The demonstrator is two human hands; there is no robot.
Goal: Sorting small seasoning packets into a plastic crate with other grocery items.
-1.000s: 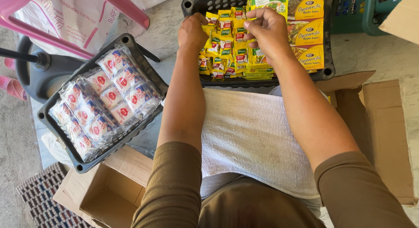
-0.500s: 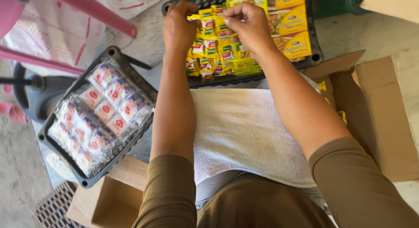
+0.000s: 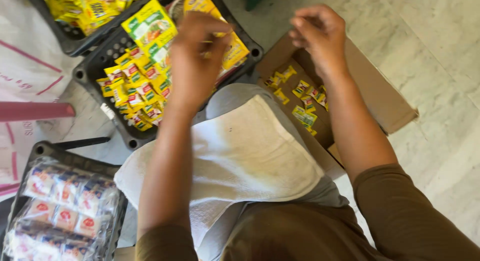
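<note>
My left hand hovers, blurred and with fingers curled, over a black plastic crate filled with small yellow-and-green sachets and larger yellow packets. Whether it holds anything is unclear. My right hand hangs above an open brown cardboard box, its fingers bent together with nothing visible in them. Several loose yellow sachets lie on the bottom of that box. A white towel covers my lap between the two arms.
A second black crate at lower left holds white-and-red packets wrapped in clear plastic. Another crate of yellow packets sits at top left. A pink bar juts in from the left. Marble floor lies to the right.
Both hands have left the sachet crate. My right hand swung right over the cardboard box and the left lifted. The view has turned and moved closer.
</note>
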